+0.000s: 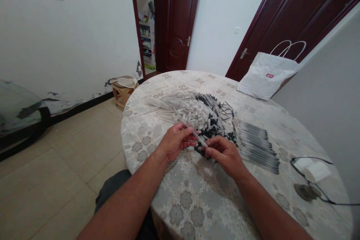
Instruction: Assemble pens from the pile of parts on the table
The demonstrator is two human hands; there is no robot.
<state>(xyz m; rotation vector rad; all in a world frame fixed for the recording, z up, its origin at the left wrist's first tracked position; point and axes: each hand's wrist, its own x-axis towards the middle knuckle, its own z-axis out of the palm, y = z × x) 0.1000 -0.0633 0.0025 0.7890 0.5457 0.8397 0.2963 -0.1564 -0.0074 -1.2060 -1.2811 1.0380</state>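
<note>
A slim translucent pen barrel (195, 134) slants between my hands, over the near side of a pile of pen parts. My left hand (176, 140) pinches its upper part between thumb and fingers. At the lower end, the thumb and fingertips of my right hand (225, 153) close on the barrel; any small part there is hidden by the fingers. Just beyond lie loose pale barrels (164, 103), short whitish pieces (197, 114) and small black parts (215, 127). To the right, a row of clear pens with dark ends (260, 148) lies side by side.
A patterned cloth covers the round table (184, 202). Eyeglasses (312, 183) and a white roll (317, 171) lie at the right edge. A white paper bag (268, 75) stands at the back right. Thin black sticks (226, 109) lie behind the pile. A stool (123, 90) stands beyond the left edge.
</note>
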